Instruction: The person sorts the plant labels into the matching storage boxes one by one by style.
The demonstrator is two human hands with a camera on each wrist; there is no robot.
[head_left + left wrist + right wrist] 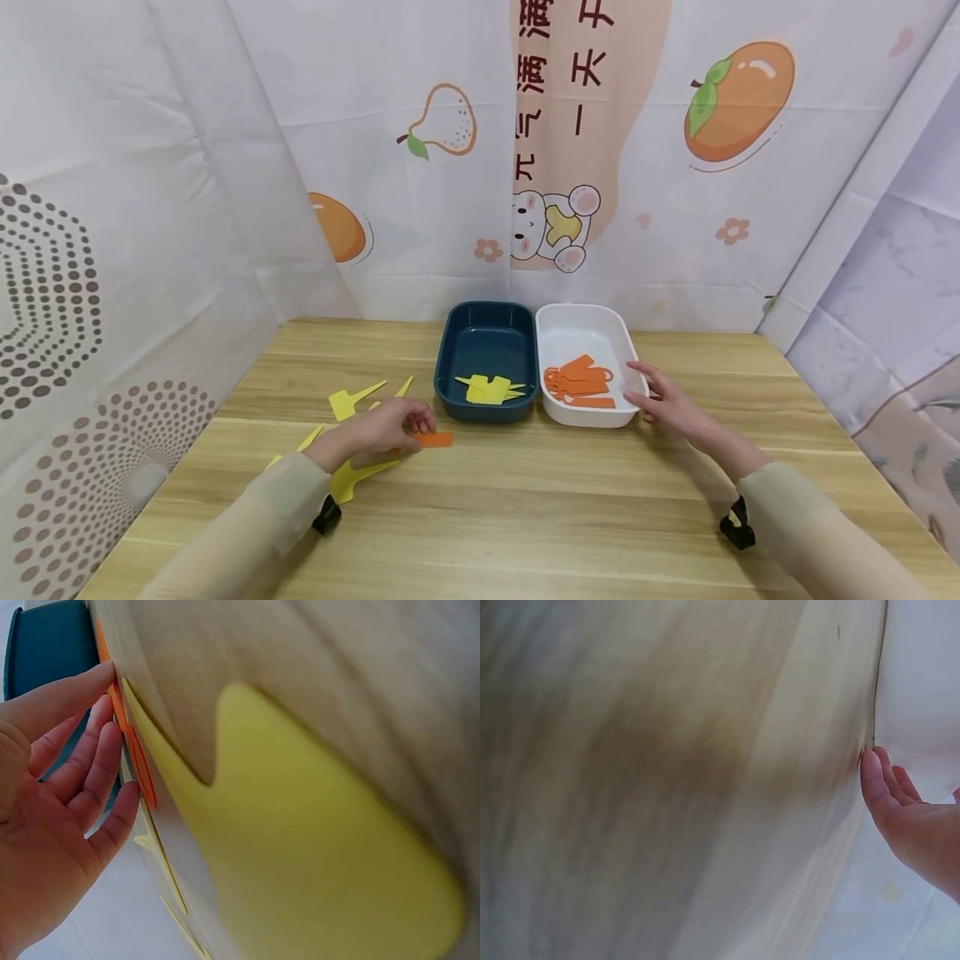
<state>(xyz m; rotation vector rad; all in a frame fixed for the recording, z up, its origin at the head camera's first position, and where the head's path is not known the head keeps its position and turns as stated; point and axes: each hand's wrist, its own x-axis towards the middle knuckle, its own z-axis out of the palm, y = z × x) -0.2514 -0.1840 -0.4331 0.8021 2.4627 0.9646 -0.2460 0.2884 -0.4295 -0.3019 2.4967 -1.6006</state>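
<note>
My left hand (392,423) is over an orange loop tag (437,439) lying on the table, thumb and curled fingers at its edges. In the left wrist view, the thumb tip meets the orange tag (116,701), its loop beside the little finger; the index fingertip is hidden. Yellow T-shaped plant labels (344,405) lie around this hand, and one big yellow label (322,840) fills the near part of that view. My right hand (671,406) touches the right rim of the white tray (585,317) with fairly straight fingers. Several orange tags (585,379) lie in that tray.
Left of the white tray, against it, stands a dark blue tray (487,317) with several yellow labels (491,390) inside. Both trays are near the back of the wooden table (525,517). A printed curtain (420,225) hangs behind the table.
</note>
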